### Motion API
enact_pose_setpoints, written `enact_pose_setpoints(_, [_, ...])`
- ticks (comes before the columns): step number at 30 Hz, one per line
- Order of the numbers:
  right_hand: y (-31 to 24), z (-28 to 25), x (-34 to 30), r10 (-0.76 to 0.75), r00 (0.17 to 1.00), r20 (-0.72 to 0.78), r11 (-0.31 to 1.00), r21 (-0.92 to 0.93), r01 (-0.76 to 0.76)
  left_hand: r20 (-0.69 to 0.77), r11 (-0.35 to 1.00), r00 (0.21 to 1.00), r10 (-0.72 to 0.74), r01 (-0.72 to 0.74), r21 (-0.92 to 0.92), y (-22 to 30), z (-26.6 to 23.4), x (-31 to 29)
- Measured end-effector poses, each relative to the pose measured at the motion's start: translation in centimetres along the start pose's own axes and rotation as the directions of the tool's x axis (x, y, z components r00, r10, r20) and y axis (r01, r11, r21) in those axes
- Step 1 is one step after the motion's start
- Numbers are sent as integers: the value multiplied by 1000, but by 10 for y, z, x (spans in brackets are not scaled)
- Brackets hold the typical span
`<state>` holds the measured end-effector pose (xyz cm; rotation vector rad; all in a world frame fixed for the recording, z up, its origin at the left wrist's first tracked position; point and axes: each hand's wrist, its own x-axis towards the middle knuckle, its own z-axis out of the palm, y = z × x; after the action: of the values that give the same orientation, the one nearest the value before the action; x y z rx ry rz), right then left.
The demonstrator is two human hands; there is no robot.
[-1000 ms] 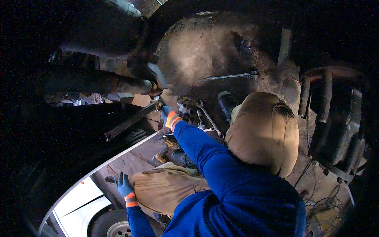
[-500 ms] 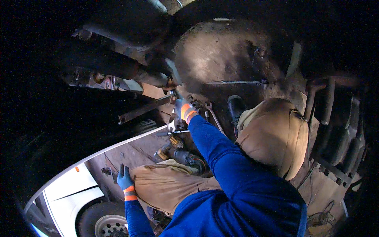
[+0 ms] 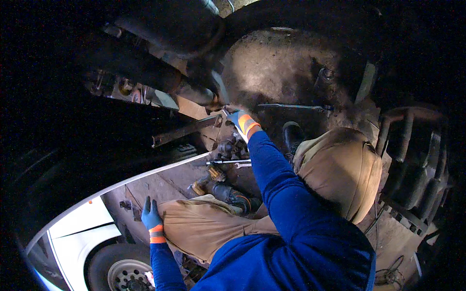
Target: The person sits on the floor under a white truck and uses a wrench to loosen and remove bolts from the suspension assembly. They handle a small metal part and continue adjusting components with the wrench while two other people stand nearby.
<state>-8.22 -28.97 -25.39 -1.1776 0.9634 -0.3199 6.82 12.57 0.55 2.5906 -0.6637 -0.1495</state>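
My right hand, in a blue glove with an orange cuff, reaches out with its fingers closed at the end of a rusty metal bar. A pale sliver shows along the palm, but what the fingers hold is hidden. My left hand, gloved alike, is open beside my bent knee, its fingers stretched upward and holding nothing. Below the right hand, a long-handled ratchet lies on the floor next to a wrench. A yellow-and-black power tool lies near my boot.
Dark pipes and a large cylinder hang overhead at the upper left. A long metal tool lies on the dirty floor ahead. White bodywork with a wheel stands at lower left. Thick dark ribbed parts stand at right.
My right hand has shifted slightly right and up, closer against the bar's end. The ratchet and the wrench beside it now show more fully. My left hand stays by the knee.
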Motion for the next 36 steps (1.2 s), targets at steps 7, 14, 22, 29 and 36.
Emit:
enact_pose_setpoints(7, [17,58,-13,-179,973,149,532,846,-32,-21,990,997,-70,67,-126,-8,1,2])
enact_pose_setpoints(14, [30,86,-8,-580,812,65,803,-124,583,-20,965,990,-142,134,-227,-30,1,4])
enact_pose_setpoints(22, [31,66,-2,-366,878,310,927,209,313,-13,1000,1000,20,-20,-11,-16,6,6])
enact_pose_setpoints(29, [-10,17,-31,-187,978,97,943,296,151,-30,974,988,-153,145,-173,-24,5,6])
enact_pose_setpoints(36, [-67,-40,-46,-75,964,253,984,-140,114,-35,994,997,-70,67,-92,-21,-1,-1])
